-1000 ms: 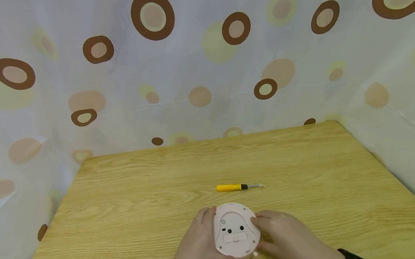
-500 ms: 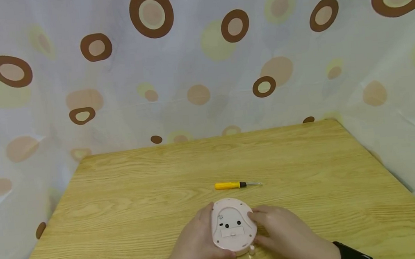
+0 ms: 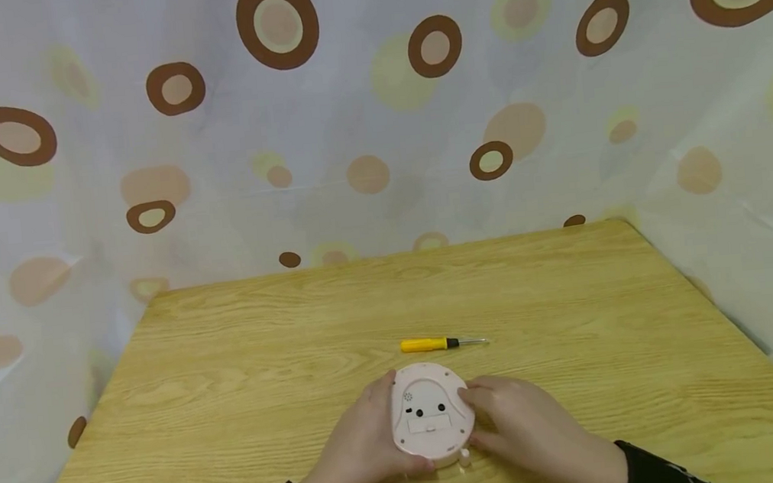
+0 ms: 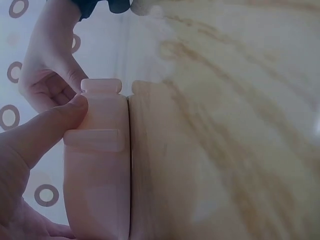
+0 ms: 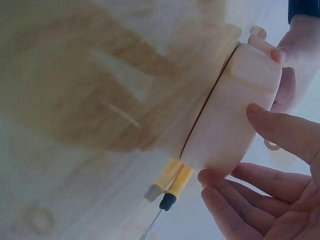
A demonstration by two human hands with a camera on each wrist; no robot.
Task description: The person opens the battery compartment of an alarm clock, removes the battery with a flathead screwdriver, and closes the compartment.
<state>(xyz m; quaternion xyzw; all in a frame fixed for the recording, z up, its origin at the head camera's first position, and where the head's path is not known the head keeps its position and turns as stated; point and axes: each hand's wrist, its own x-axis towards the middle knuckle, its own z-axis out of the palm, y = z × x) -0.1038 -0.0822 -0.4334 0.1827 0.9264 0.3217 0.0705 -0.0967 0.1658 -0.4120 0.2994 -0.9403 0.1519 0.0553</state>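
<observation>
A round, pale pink alarm clock lies face down on the wooden table. Its back shows two black knobs, small speaker holes, several screw holes and a rectangular battery cover. A short foot juts from its near edge. My left hand grips the left side, thumb along the near rim. On the right side, my right hand holds the rim between thumb and fingers. In the right wrist view its fingertips touch the smooth side wall. The clock's face is hidden underneath.
Just beyond the clock lies a screwdriver with a yellow handle, its metal shaft pointing right. White cloth with brown and yellow circles surrounds the back and sides of the table.
The clock and both hands have slid slightly away from the body, closer to the screwdriver. The head view has shifted a little. Both hands keep their hold.
</observation>
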